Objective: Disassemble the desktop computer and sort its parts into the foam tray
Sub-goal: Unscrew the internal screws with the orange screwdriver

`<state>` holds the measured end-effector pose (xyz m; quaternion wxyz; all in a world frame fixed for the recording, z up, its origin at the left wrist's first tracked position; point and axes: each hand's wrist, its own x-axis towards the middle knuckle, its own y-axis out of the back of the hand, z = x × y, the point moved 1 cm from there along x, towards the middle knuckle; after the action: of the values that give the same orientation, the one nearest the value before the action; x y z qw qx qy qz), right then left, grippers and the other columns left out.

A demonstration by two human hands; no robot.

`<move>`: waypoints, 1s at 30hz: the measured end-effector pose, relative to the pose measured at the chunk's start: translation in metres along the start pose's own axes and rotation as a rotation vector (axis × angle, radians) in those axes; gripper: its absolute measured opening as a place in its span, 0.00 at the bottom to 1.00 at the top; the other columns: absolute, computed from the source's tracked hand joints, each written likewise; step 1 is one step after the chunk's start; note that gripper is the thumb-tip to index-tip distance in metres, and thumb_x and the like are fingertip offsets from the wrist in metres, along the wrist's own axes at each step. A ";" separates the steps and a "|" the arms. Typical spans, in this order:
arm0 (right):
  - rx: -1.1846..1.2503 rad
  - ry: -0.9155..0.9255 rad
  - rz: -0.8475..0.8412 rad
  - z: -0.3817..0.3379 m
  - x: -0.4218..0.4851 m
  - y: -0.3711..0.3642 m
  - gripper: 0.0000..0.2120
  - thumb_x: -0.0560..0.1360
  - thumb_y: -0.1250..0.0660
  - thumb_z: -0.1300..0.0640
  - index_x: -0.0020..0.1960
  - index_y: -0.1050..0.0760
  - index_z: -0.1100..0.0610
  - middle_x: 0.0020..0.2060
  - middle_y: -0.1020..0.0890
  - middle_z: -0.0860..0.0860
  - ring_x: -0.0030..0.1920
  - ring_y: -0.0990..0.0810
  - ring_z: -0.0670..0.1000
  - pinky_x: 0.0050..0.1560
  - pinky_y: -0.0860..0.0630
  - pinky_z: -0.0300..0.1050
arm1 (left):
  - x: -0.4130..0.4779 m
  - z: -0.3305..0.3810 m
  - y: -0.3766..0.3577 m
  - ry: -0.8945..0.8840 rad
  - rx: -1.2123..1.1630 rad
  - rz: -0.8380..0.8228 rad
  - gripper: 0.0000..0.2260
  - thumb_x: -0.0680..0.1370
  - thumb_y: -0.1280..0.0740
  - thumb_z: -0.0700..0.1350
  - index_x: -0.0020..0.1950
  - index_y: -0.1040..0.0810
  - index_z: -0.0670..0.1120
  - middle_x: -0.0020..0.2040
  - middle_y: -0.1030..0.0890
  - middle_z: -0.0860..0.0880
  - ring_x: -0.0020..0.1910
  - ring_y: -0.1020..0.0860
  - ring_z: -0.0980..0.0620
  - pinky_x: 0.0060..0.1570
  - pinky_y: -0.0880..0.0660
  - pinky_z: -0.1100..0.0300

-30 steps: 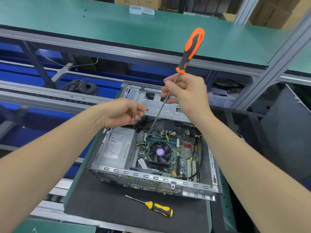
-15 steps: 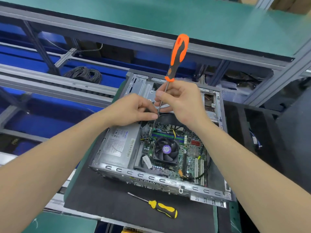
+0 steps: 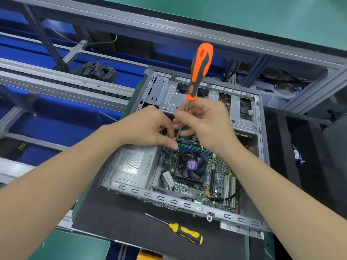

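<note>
while the open computer [image 3: 170,201] lies flat on a black mat [image 3: 122,222] on the green desk [image 3: 75,246], both hands work above its upper half.

right hand [image 3: 204,124]: fingers curled round the metal shaft of the orange screwdriver [image 3: 200,70], just below the handle. the handle stands up and tilts slightly to the right. the shaft runs down past the left thumb to the circuit board, between the power supply [image 3: 131,166] and the fan [image 3: 191,166] (the tip itself is too small to make out).

left hand [image 3: 148,130]: fingers curled, fingertips at the shaft just beside the right hand, thumb stretched toward the memory sticks [image 3: 193,148]. whether it pinches the shaft or only touches it cannot be told.

a yellow screwdriver [image 3: 187,234] lies flat on the mat in front of the computer, apart from it, blade pointing up and left. a black foam tray [image 3: 281,147] sits just to the right of the computer. a coil of black cable [image 3: 95,71] rests on a blue surface behind the desk, well apart from the hands.
</note>
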<state>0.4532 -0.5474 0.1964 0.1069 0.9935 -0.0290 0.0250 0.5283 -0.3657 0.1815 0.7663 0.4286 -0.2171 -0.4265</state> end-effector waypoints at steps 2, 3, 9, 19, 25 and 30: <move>0.022 0.020 0.036 -0.007 0.001 0.009 0.01 0.79 0.27 0.62 0.48 0.18 0.58 0.37 0.14 0.54 0.40 0.12 0.54 0.35 0.15 0.51 | -0.006 0.009 -0.004 -0.110 0.233 -0.034 0.15 0.74 0.31 0.68 0.43 0.15 0.58 0.30 0.21 0.58 0.31 0.25 0.60 0.36 0.26 0.60; 0.029 0.035 0.052 -0.012 0.001 0.015 0.01 0.79 0.28 0.62 0.48 0.19 0.58 0.37 0.14 0.53 0.39 0.12 0.54 0.34 0.15 0.49 | -0.008 0.016 -0.007 -0.190 0.339 -0.071 0.16 0.76 0.34 0.68 0.45 0.15 0.59 0.33 0.19 0.59 0.35 0.23 0.61 0.38 0.24 0.59; -0.002 0.135 0.150 -0.033 0.000 0.036 0.01 0.80 0.29 0.64 0.50 0.19 0.61 0.36 0.15 0.54 0.39 0.13 0.56 0.32 0.17 0.49 | 0.005 0.055 -0.050 -0.468 0.776 -0.422 0.20 0.73 0.25 0.59 0.34 0.28 0.48 0.27 0.35 0.53 0.30 0.26 0.44 0.31 0.34 0.57; 0.022 0.251 0.298 -0.044 -0.017 0.073 0.05 0.81 0.31 0.62 0.52 0.21 0.64 0.36 0.15 0.54 0.38 0.13 0.58 0.34 0.16 0.54 | 0.032 0.045 -0.059 -0.387 0.910 -0.501 0.31 0.68 0.30 0.74 0.31 0.40 0.49 0.29 0.39 0.52 0.24 0.40 0.50 0.30 0.39 0.57; 0.032 0.344 0.248 -0.052 -0.021 0.081 0.01 0.81 0.31 0.63 0.51 0.21 0.60 0.37 0.16 0.54 0.37 0.14 0.59 0.35 0.16 0.60 | 0.045 0.038 -0.060 -0.227 0.949 -0.564 0.33 0.66 0.34 0.77 0.39 0.27 0.46 0.39 0.23 0.49 0.32 0.29 0.48 0.36 0.28 0.55; -0.007 0.474 0.223 -0.063 -0.018 0.080 0.03 0.81 0.32 0.64 0.51 0.21 0.58 0.36 0.16 0.52 0.36 0.14 0.58 0.32 0.18 0.49 | 0.054 0.034 -0.050 -0.232 0.869 -0.625 0.33 0.64 0.33 0.78 0.30 0.31 0.47 0.31 0.26 0.52 0.27 0.30 0.51 0.28 0.35 0.59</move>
<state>0.4271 -0.6107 0.2741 0.1106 0.9502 -0.1125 0.2688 0.5102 -0.4409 0.1557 0.3266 0.7000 -0.3186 -0.5494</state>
